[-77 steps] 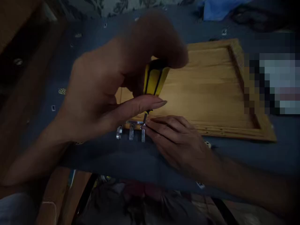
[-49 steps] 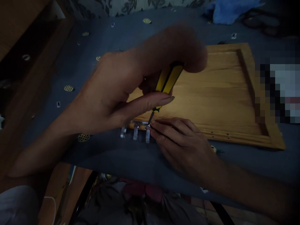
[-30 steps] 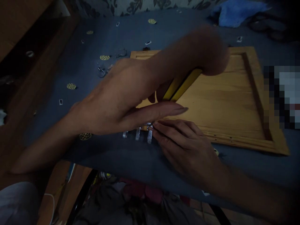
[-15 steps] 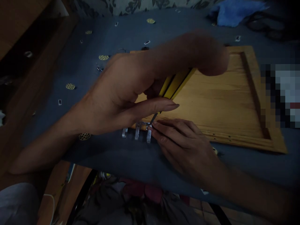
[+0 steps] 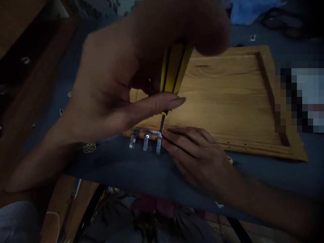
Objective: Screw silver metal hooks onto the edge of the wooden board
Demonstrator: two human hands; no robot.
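Left hand (image 5: 118, 77) grips the screwdriver (image 5: 172, 72) upright, tip on the hook rack's (image 5: 145, 137) right-end screw at the wooden panel's (image 5: 227, 98) near edge, right hand (image 5: 199, 157) flat beside it; fastening looks unfinished.

- The left hand (image 5: 118, 84) grips a yellow-handled screwdriver (image 5: 172, 72), tip on the metal hook rack (image 5: 145, 138).
- The right hand (image 5: 199, 158) steadies the rack against the wooden panel (image 5: 227, 98).
- Both lie on the blue-covered worktop (image 5: 121, 168).
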